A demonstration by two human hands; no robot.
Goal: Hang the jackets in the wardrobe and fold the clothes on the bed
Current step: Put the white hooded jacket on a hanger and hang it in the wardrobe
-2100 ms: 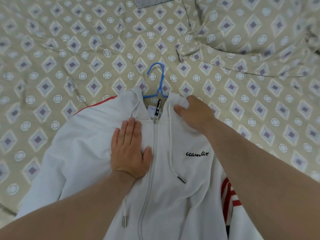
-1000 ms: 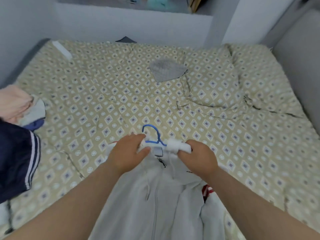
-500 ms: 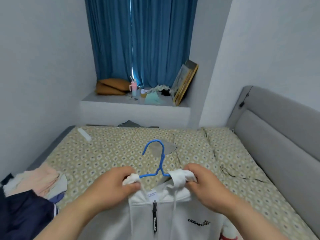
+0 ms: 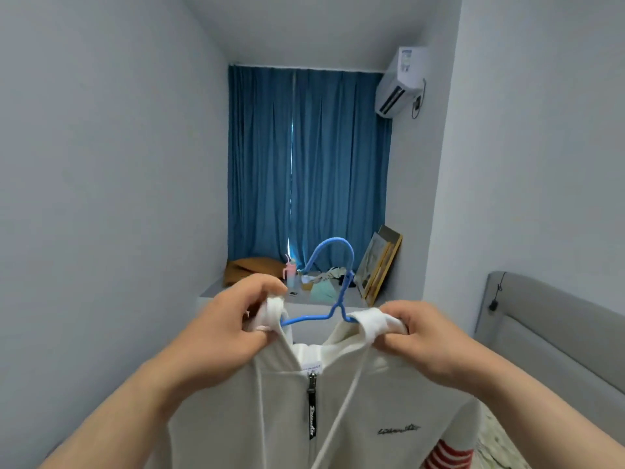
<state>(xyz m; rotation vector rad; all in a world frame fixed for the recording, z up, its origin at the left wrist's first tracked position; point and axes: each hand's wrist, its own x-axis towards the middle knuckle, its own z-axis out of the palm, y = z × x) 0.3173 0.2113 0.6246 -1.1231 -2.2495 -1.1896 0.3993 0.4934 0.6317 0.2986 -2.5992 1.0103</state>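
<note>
Left hand and right hand pinch the jacket collar over the hanger; keep it level, hook free.

Dim, cool, even light; soft focus; wide-angle edge bending.

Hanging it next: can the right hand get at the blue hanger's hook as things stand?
Probably yes: the hook stands bare and close, but the right hand grips the white jacket and must release first.
</note>
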